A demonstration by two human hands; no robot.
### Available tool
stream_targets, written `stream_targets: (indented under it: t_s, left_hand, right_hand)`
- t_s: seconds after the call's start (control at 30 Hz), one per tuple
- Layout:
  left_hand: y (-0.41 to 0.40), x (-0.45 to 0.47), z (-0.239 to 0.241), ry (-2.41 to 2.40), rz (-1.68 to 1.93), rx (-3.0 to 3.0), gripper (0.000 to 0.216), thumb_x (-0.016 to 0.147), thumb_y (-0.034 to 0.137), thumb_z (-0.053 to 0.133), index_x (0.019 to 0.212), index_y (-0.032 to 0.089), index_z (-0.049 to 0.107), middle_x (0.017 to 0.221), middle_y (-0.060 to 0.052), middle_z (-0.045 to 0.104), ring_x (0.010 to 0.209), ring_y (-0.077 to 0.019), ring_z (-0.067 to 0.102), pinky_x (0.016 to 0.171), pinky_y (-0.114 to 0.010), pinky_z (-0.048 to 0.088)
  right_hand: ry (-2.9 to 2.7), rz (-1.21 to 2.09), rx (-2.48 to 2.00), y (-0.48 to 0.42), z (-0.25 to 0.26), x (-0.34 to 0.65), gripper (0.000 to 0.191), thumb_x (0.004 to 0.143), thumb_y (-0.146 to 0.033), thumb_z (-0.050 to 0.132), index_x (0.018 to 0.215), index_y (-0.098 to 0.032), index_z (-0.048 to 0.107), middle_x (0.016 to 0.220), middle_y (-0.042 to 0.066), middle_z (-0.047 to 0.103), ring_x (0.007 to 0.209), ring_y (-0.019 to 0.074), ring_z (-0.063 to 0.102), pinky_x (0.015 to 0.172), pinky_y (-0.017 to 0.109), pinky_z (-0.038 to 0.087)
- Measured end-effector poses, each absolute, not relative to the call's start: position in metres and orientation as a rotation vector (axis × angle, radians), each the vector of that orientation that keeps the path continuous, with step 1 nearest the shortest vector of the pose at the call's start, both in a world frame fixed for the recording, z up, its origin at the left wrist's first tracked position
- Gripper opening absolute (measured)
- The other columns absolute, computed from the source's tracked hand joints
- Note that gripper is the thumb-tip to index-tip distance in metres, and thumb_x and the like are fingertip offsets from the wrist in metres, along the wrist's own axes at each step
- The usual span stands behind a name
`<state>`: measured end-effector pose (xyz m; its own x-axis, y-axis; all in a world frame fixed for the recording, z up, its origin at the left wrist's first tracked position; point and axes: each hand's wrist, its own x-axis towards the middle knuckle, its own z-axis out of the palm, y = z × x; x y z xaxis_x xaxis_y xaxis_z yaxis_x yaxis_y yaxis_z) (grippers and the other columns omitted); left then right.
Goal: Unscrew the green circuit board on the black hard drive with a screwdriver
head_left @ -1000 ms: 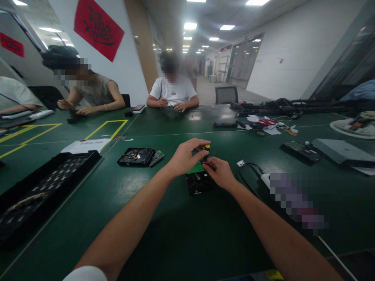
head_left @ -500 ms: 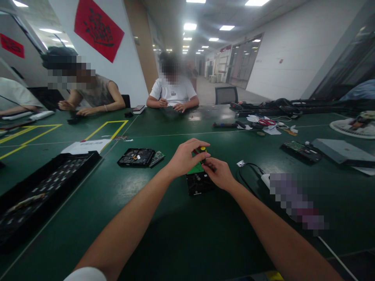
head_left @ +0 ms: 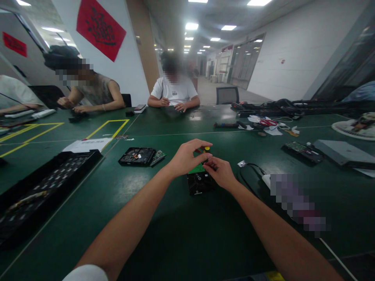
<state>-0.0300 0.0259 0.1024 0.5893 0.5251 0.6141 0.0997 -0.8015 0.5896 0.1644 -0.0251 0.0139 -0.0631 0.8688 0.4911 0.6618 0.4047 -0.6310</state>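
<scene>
A black hard drive with a green circuit board on top lies on the green table in front of me. My left hand is closed around a screwdriver with a red and yellow handle, held upright over the board. My right hand pinches near the tool's lower end, at the drive's right edge. What its fingertips hold is hidden.
An opened drive with a loose board lies to the left. A black parts tray fills the near left. A cable and power strip run on the right. Two people sit across the table; tools and boards lie far right.
The hands stay over the drive. My left fingers have shifted slightly on the screwdriver handle, as if turning it.
</scene>
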Motion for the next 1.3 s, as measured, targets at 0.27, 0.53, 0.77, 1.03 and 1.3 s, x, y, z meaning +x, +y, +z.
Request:
stream_targets:
  t_s: [0.27,0.53,0.77,1.03,1.3]
  left_hand:
    - [0.0276,-0.0337,0.1029,0.556,1.143,2.358,0.028,0.092,0.025,0.074,0.120,0.023,0.074,0.108,-0.007,0.068,0.091,-0.0169,0.068,0.085,-0.034,0.059]
    - [0.0263,-0.0316,0.1044,0.544,1.105,2.335,0.031,0.097,0.015,0.061,0.126,0.022,0.068,0.118,-0.006,0.074,0.102,-0.0190,0.071,0.093,-0.036,0.059]
    - [0.0272,-0.0309,0.1023,0.490,1.126,2.333,0.029,0.097,0.023,0.065,0.126,0.022,0.069,0.119,-0.008,0.072,0.103,-0.0194,0.070,0.093,-0.036,0.060]
    - [0.0254,-0.0305,0.1048,0.580,1.219,2.349,0.020,0.094,0.027,0.072,0.113,0.022,0.075,0.104,-0.006,0.069,0.090,-0.0156,0.068,0.080,-0.029,0.059]
    - [0.0229,-0.0304,0.1078,0.569,1.194,2.376,0.021,0.096,0.022,0.068,0.116,0.023,0.075,0.108,-0.006,0.071,0.096,-0.0167,0.068,0.082,-0.030,0.058]
  right_hand:
    - [-1.859,0.318,-1.292,-0.0273,0.0164,0.1632,0.006,0.095,-0.027,0.065,0.095,-0.022,0.068,0.089,0.002,0.074,0.073,0.0174,0.066,0.069,0.029,0.048]
    - [-1.855,0.353,-1.266,-0.0254,0.0147,0.1660,0.009,0.096,-0.025,0.063,0.095,-0.022,0.071,0.092,0.004,0.076,0.079,0.0188,0.069,0.071,0.029,0.049]
    - [-1.813,0.376,-1.317,-0.0240,0.0130,0.1652,0.005,0.093,-0.027,0.068,0.092,-0.023,0.070,0.089,0.003,0.076,0.074,0.0178,0.069,0.068,0.029,0.049]
    - [-1.824,0.402,-1.327,-0.0233,0.0135,0.1646,0.009,0.093,-0.030,0.068,0.087,-0.023,0.069,0.085,0.001,0.075,0.072,0.0171,0.067,0.066,0.028,0.048]
    - [-1.810,0.390,-1.340,-0.0235,0.0138,0.1639,0.013,0.092,-0.032,0.069,0.084,-0.022,0.067,0.081,0.001,0.073,0.067,0.0152,0.063,0.062,0.027,0.046]
